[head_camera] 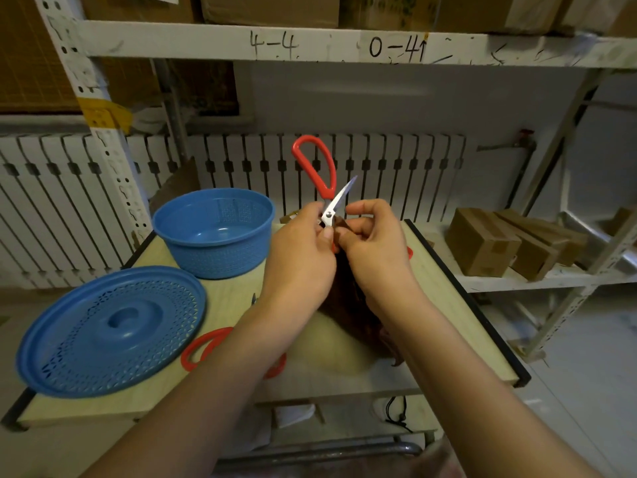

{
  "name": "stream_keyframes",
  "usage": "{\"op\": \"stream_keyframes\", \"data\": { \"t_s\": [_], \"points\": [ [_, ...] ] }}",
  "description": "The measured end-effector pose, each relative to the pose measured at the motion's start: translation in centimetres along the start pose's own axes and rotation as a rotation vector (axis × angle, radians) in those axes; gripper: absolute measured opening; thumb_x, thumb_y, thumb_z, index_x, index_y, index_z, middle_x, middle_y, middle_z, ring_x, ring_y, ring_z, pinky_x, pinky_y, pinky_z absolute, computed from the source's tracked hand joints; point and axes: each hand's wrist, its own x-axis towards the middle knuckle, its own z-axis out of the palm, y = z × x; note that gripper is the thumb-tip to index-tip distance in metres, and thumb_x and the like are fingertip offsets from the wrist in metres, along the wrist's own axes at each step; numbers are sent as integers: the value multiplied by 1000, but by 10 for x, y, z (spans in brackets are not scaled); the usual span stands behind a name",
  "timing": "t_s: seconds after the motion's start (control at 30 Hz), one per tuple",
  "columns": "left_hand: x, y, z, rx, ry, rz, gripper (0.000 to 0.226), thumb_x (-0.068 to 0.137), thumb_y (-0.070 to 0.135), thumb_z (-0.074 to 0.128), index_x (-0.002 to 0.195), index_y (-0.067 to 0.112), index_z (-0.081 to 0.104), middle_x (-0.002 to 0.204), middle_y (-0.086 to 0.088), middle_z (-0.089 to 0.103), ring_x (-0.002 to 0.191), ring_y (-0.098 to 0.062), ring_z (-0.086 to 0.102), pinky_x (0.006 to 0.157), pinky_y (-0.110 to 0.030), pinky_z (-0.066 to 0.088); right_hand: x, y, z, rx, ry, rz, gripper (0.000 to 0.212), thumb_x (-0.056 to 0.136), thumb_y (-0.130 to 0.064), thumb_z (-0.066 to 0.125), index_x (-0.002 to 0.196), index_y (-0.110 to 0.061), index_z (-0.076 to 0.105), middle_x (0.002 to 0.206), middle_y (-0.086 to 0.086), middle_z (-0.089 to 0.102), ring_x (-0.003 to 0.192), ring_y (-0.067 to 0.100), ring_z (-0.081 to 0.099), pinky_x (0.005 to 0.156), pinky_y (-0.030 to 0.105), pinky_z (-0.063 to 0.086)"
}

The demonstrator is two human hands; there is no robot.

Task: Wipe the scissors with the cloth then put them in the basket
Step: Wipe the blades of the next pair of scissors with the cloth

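Observation:
Red-handled scissors (319, 167) are held up above the table, spread open, one red loop up and one steel blade (339, 198) pointing up right. My left hand (303, 250) pinches them near the pivot. My right hand (374, 243) grips a dark brown cloth (348, 305) against the lower part of the scissors; the cloth hangs down between my wrists onto the table. The blue basket (213, 232) stands to the left of my hands, with nothing visible inside it.
The blue perforated lid (110, 329) lies at the front left of the wooden table (441, 305). A second pair of red-handled scissors (203, 346) lies under my left forearm. A shelf with cardboard boxes (482, 239) stands to the right, a radiator behind.

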Motion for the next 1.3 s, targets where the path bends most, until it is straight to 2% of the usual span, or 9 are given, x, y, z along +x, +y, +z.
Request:
{"op": "stream_keyframes", "data": {
  "t_s": [0.07,0.17,0.3,0.4,0.7,0.9,1.13,1.2,1.3],
  "points": [
    [5,-3,-2,-95,0,-46,26,96,12,52,116,28,58,87,0,66,77,-9,59,62,-11,43,-1,0,-3,33,-35,8,34,88,6,59,97,-26,50,83,0,69,79,14,70,65,23,54],
    [6,-4,0,-193,-9,-108,20,96,12,54,110,26,58,91,-3,68,84,-16,64,72,-29,50,-1,0,-6,25,-58,37,33,88,4,60,97,-27,50,86,1,71,80,13,71,67,24,55],
    [0,-3,6,-112,1,-76,30,98,16,51,126,28,55,90,4,65,80,-6,58,62,-18,38,3,0,-6,-16,-36,60,30,88,1,61,94,-26,49,83,3,70,77,15,70,68,30,56],
    [-3,-1,5,-41,1,-20,33,99,17,50,130,29,52,87,8,61,79,-3,55,61,-16,36,1,-3,-8,50,-51,82,26,88,1,61,95,-23,51,74,0,67,66,7,67,58,21,52],
    [-1,-5,-1,-211,-64,-106,25,96,14,55,119,23,59,70,3,65,71,-11,63,64,-24,43,-13,-3,-17,33,-83,79,32,88,4,61,107,-20,52,84,2,72,72,9,72,65,23,57],
    [-2,-5,-3,-217,-144,-92,26,97,16,53,121,23,58,72,6,71,54,2,55,59,-22,38,-12,-8,-29,83,-111,131,18,87,3,63,100,-9,59,62,-4,70,62,9,70,59,19,55],
    [0,0,-3,-130,-130,3,28,96,14,53,118,30,60,75,5,70,74,-9,63,59,-20,44,-8,-10,-27,119,-81,155,10,85,1,66,89,-8,62,68,5,70,61,13,69,57,21,51],
    [0,0,-4,-150,-128,-5,26,96,13,54,117,28,60,75,4,71,74,-9,64,63,-23,45,-9,-11,-26,52,-82,115,11,85,0,67,87,-10,61,64,0,67,56,7,66,53,15,49],
    [-1,-1,-3,-200,-116,-51,24,96,13,54,116,26,59,75,2,71,74,-9,65,67,-26,50,-10,-10,-24,-112,-76,49,14,86,-4,68,86,-15,60,63,-4,65,60,6,67,59,18,53]
  ]
}}
